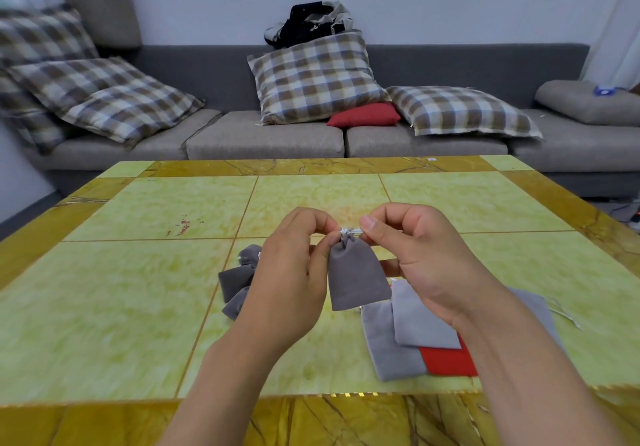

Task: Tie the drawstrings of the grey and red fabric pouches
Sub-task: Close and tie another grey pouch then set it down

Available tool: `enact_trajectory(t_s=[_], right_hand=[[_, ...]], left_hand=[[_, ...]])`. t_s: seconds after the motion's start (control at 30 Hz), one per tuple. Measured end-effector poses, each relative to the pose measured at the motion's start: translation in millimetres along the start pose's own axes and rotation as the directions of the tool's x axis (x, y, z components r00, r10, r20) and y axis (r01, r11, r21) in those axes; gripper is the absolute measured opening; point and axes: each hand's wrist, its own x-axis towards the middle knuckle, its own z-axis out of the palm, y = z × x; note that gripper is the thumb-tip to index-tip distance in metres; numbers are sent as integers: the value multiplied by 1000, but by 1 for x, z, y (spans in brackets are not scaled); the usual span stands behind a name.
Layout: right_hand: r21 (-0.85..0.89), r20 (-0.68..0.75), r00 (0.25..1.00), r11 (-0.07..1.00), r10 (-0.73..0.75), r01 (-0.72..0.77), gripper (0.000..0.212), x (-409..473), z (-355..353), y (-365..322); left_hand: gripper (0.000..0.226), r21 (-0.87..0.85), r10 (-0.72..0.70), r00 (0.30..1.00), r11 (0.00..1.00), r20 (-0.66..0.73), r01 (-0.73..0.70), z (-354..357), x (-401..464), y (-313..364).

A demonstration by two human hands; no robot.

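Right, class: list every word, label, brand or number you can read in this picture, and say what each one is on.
No text can be read.
Small white sticker at the table's far edge: too small to read.
Blue-and-white item on the grey cushion at far right: blurred, no legible print.
The grey pouch being held shows no label.

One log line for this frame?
step: tying | left hand: pinching drawstring | right hand: pinching drawstring | grey pouch: held above table
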Motion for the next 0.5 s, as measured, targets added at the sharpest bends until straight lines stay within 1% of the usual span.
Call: enact_trajectory(t_s=[0.1, 0.17, 0.3, 0.4, 0.5], right_hand=[[-50, 119, 992, 998, 40, -34, 23, -4, -7, -3], [-73, 151, 986, 995, 76, -65, 24, -6, -8, -3], [-82, 139, 986, 993, 93, -82, 25, -5, -4, 2], [-160, 112, 993, 987, 43, -24, 23, -2, 0, 5], [-281, 88, 996, 959, -18, 42, 23, 0, 1, 8]], left_hand=[[7, 37, 46, 997, 998, 61, -48, -4, -1, -2], [9, 78, 59, 994, 995, 95, -66, -5, -2, -3], [18, 89, 12, 991, 996, 132, -23, -2, -4, -4], [12, 74, -4, 984, 997, 180, -9, -2, -5, -7], [10, 99, -13, 978, 995, 206, -8, -3, -5, -11]])
